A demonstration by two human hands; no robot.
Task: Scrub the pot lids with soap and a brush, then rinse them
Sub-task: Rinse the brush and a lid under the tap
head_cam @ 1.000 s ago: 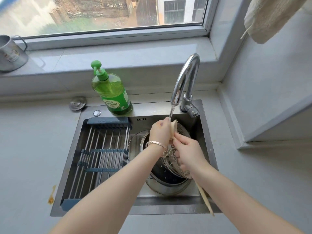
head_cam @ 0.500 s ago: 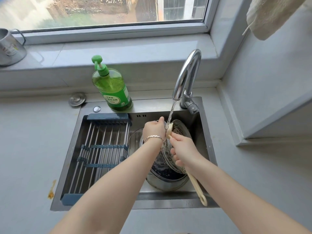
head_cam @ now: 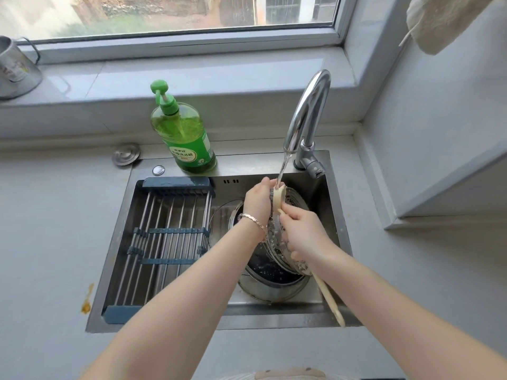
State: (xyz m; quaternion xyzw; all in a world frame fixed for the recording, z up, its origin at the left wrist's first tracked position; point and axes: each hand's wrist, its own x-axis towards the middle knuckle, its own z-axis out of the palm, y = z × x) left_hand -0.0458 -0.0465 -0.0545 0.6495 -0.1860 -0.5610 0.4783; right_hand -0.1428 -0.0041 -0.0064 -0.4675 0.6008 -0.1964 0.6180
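Water runs from the faucet [head_cam: 310,111] onto the head of a pale wooden brush [head_cam: 278,200]. My left hand [head_cam: 258,204] curls around the bristle end, right under the stream. Lower down, my right hand [head_cam: 304,237] grips the brush, and its long handle [head_cam: 329,300] sticks out past the sink's front edge. Between my hands a wet glass pot lid [head_cam: 275,242] stands tilted over a steel pot [head_cam: 274,293] in the sink. Whether my right fingers also hold this lid is unclear. Another glass lid [head_cam: 220,218] lies behind my left wrist.
A green soap pump bottle [head_cam: 186,144] stands on the sink's [head_cam: 274,322] back ledge. A metal drying rack [head_cam: 164,237] covers the sink's left half. A drain plug [head_cam: 126,154] lies on the counter, a metal cup [head_cam: 13,69] stands on the windowsill, and a cloth [head_cam: 439,20] hangs top right.
The brush head has come up into the water stream with my left hand around it. Both hands stayed over the pot; the handle end swung slightly.
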